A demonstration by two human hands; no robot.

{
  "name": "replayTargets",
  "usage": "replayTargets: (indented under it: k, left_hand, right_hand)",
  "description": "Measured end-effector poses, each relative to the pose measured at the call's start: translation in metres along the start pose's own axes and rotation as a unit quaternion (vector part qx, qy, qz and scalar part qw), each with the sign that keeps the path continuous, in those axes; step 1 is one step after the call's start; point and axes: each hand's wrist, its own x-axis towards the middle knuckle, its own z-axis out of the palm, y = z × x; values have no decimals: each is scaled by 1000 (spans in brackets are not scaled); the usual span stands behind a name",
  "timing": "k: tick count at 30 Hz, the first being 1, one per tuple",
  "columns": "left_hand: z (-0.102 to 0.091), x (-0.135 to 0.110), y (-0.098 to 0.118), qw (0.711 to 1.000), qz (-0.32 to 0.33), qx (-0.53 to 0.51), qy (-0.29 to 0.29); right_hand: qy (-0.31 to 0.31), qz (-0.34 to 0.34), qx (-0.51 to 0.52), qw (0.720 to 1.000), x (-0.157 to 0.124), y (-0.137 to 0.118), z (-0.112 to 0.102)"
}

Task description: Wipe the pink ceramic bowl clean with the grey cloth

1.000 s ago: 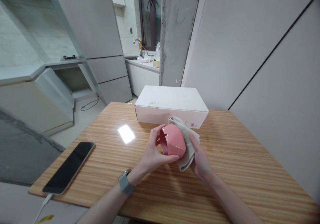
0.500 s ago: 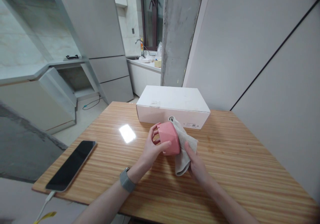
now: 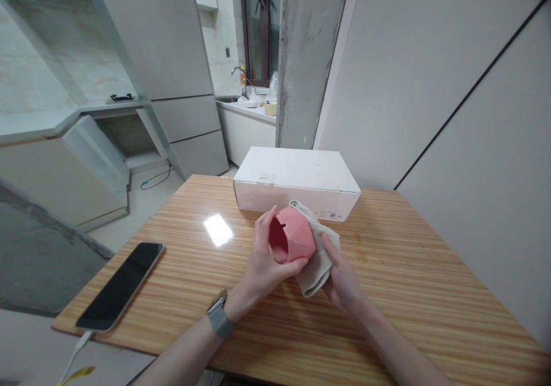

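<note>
We locate the pink cup (image 3: 302, 234) above the middle of the table (image 3: 413, 283), in front of the box at the far edge. The cup is tilted on its side: its opening faces left and toward us, with a notch in the rim, and its closed end points right.

We grip the cup with the left hand (image 3: 267, 262). The thumb lies along the near lower side; the fingers curve around the far side at the rim, one fingertip raised at the top. The left forearm rises diagonally from the near edge, left of centre, with a watch (image 3: 220, 318) at the wrist.

We pinch a folded grey cloth (image 3: 316, 270) in the right hand (image 3: 344, 280). The thumb is extended upward over the cloth's face, and the remaining fingers are mostly hidden. The cloth bears against the right side of the cup. The right forearm slants in from the near edge, right of centre.

We find the white box (image 3: 297, 171) lying flat by the far edge, and a phone (image 3: 123, 285) at the near left corner, with a white cable (image 3: 76, 351) running down past the near edge.
</note>
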Motion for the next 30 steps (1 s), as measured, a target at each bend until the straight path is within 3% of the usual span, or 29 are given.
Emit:
replayTargets:
  k: [6, 13, 22, 30]
  left_hand:
    - [-4, 5, 2, 997, -19, -41, -62]
    - [-3, 6, 5, 1000, 0, -13, 29]
    - [6, 0, 5, 998, -36, -32, 42]
    - [4, 0, 12, 988, 82, 94, 85]
  right_hand:
    - [36, -9, 54, 998, 4, -11, 1]
    - [31, 70, 75, 994, 1, -11, 6]
    - [-2, -27, 6, 1000, 5, 3, 4]
    - [8, -40, 7, 999, 5, 5, 5]
